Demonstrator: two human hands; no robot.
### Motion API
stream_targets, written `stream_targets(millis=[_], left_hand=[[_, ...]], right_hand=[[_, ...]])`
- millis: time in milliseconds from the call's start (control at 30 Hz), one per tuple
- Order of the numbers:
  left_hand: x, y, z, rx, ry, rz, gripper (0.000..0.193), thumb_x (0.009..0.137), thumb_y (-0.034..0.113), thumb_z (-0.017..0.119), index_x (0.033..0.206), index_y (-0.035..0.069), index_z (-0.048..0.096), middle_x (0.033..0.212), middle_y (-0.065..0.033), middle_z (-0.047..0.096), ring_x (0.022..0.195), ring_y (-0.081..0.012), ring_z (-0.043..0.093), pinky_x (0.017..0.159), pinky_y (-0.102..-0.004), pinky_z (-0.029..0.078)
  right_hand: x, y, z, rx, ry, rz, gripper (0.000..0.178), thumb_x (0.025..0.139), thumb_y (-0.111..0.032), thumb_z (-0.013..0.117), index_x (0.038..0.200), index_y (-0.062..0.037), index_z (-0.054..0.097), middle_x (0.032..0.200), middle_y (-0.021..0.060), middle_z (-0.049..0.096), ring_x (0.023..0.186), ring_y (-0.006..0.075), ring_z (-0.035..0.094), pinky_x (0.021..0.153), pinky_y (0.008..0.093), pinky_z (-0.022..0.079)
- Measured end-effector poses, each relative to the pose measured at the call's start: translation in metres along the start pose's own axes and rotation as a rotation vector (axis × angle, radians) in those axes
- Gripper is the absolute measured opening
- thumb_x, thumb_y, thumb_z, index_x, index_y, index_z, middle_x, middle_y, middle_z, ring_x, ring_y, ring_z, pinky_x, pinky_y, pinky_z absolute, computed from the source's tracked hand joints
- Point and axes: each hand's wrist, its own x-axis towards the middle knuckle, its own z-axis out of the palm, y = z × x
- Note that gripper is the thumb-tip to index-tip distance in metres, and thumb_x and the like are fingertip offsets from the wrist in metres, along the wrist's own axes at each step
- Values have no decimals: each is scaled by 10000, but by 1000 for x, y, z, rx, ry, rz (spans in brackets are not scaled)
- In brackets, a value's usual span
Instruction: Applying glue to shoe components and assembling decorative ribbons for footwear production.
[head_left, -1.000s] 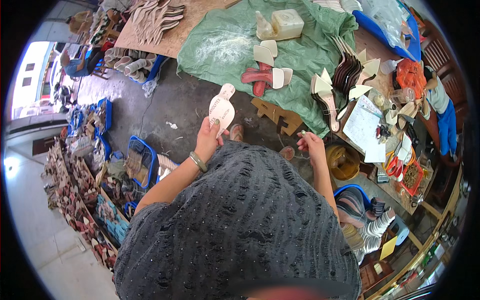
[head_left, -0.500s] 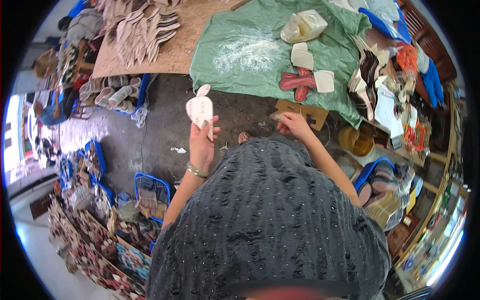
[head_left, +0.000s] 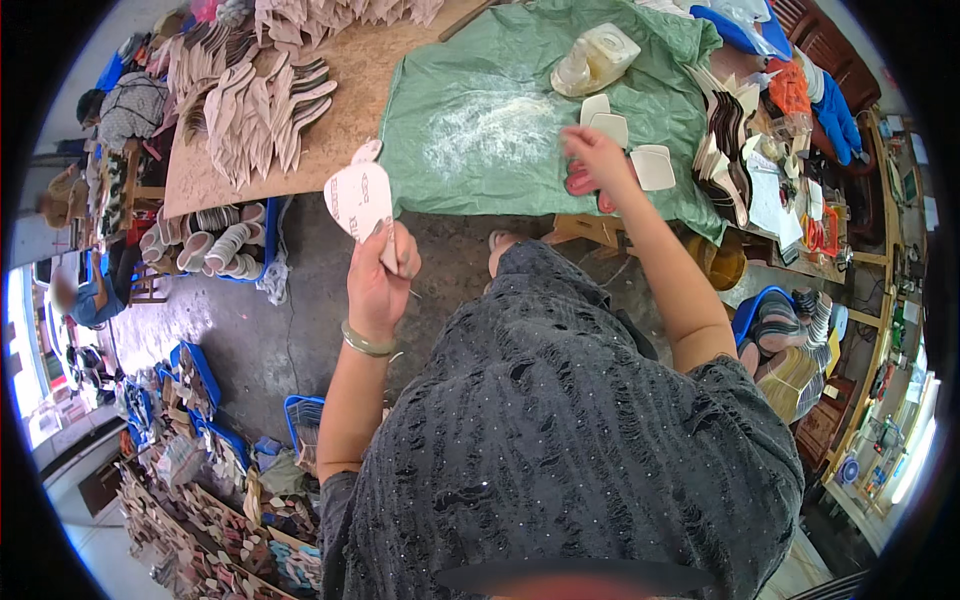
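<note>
My left hand (head_left: pixel 380 268) grips the narrow end of a pale shoe insole (head_left: pixel 356 198) with small printed marks, holding it up before the table's front edge. A small rounded end of it shows at the top. My right hand (head_left: pixel 597 160) is over the green sheet (head_left: pixel 470 185), slightly blurred, so its fingers' hold is unclear. Beneath and beside it lie red shoe-sole-shaped pieces (head_left: pixel 579 181), partly hidden by the hand. Off-white squarish pads (head_left: pixel 654 169) rest against these pieces.
A plastic bottle (head_left: pixel 596 58) lies on the sheet behind a white powdery patch (head_left: pixel 490 130). Stacked insoles (head_left: pixel 255 115) cover the brown board at left; more stacks (head_left: pixel 727 140) stand at right. Blue baskets (head_left: pixel 270 235) hold shoe parts below the table. Another person (head_left: pixel 135 103) sits at far left.
My right hand has moved up and forward from the table's front edge to over the red pieces. My left hand has shifted left with the insole, and my body is closer to the table.
</note>
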Motion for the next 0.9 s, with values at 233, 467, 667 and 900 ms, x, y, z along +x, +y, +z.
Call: stream_targets(millis=[233, 467, 667, 900], left_hand=[[145, 31, 54, 702, -149, 94, 351, 984, 244, 426, 951, -23, 650, 903, -94, 682, 811, -154, 622, 748, -296, 471], [331, -20, 117, 851, -410, 182, 379, 1022, 238, 368, 1110, -37, 613, 1053, -118, 676, 997, -170, 617, 884, -306, 459], [450, -96, 139, 833, -540, 98, 337, 1009, 215, 369, 1233, -14, 472, 1194, -94, 646, 1128, -165, 562, 988, -297, 395], [511, -177, 151, 1056, -598, 25, 422, 974, 242, 425, 1349, 47, 425, 1203, -115, 636, 1134, -236, 563, 995, -333, 392]], right_hand=[[142, 10, -41, -205, 474, -328, 521, 819, -160, 713, 1259, 47, 526, 1197, 143, 610, 1120, 198, 579, 952, 317, 448], [219, 30, -45, -127, 280, -364, 550, 734, -258, 796, 1193, -40, 586, 1119, 147, 644, 1019, 279, 621, 883, 354, 478], [231, 16, -41, -134, 194, -219, 323, 732, -274, 800, 974, -86, 699, 982, 112, 685, 859, 251, 658, 782, 360, 502], [224, 2, -34, -248, 301, -161, 319, 709, -303, 794, 905, -70, 701, 869, 161, 692, 806, 336, 662, 745, 415, 508]])
